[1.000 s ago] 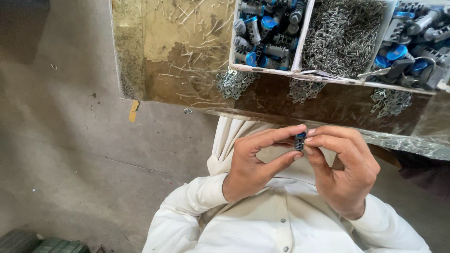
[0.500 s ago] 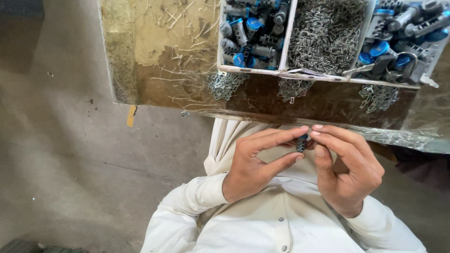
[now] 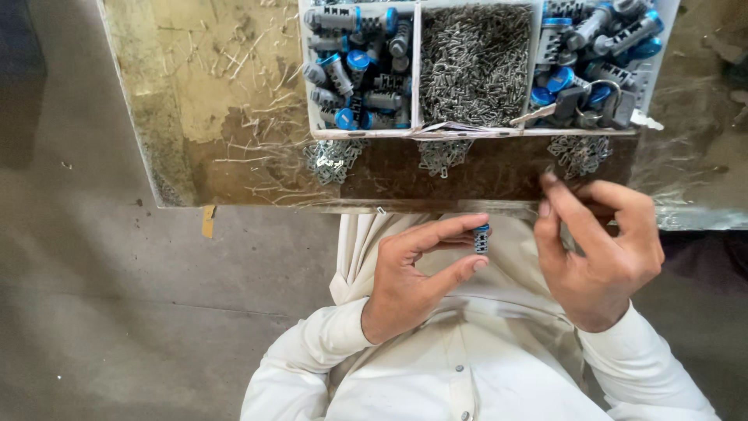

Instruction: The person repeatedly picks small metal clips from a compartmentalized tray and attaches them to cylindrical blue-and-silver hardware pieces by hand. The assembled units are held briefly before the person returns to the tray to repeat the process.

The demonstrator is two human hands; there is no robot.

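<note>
My left hand point(image 3: 413, 273) pinches a small grey cylinder with a blue end point(image 3: 481, 238) between thumb and forefinger, above my white-clothed lap. My right hand point(image 3: 596, 245) has come off the cylinder and hovers at the worktable's near edge, fingers curled; its fingertips reach toward a pile of small metal clips point(image 3: 578, 152). I cannot tell whether it holds anything. Beyond the hands stands a white divided tray point(image 3: 418, 70) with grey and blue cylinders point(image 3: 354, 66) in its left section, small metal parts point(image 3: 475, 62) in the middle one and more cylinders point(image 3: 596, 54) on the right.
The worn brown worktable point(image 3: 226, 117) is strewn with thin metal pins on its left part. Two more clip piles point(image 3: 331, 160) point(image 3: 440, 156) lie in front of the tray. Grey concrete floor point(image 3: 93, 296) lies to the left.
My right hand has let go of the cylinder and moved right and up toward the clip pile. The left hand keeps hold of the cylinder. The view has shifted left.
</note>
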